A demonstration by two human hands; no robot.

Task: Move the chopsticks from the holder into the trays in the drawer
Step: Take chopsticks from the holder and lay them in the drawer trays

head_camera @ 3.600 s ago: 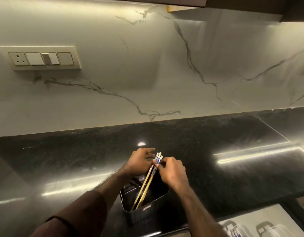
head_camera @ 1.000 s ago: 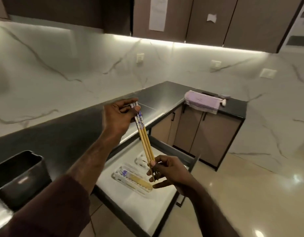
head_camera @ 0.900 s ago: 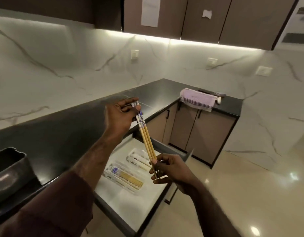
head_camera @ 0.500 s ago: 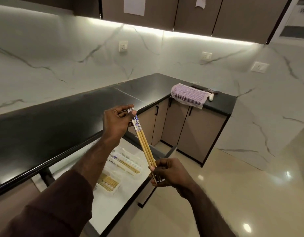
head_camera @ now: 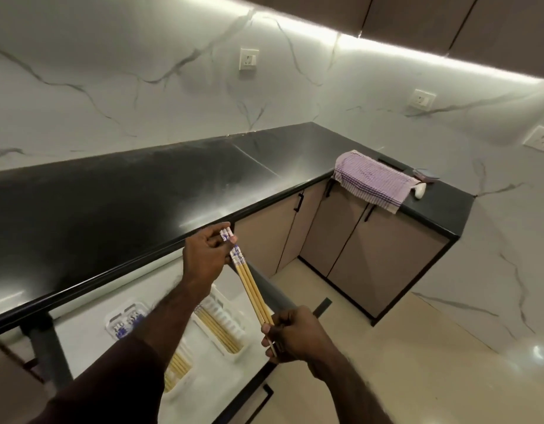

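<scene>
A small bundle of bamboo chopsticks with blue-and-white patterned tops is held in the air above the open drawer. My left hand pinches the patterned top ends. My right hand grips the thin tips lower down. Below them, white plastic trays lie in the drawer: one tray with chopsticks in it, partly hidden by my left forearm, and another tray to its left showing patterned chopstick ends. The holder is out of view.
The black countertop runs above the drawer and turns a corner at the right, where a purple checked cloth hangs over the edge. Beige cabinet doors stand below. Shiny floor lies to the right.
The view has swung from the holder on the counter to the open drawer. Both hands carried the chopsticks over, and the holder dropped out of view. The grips are unchanged.
</scene>
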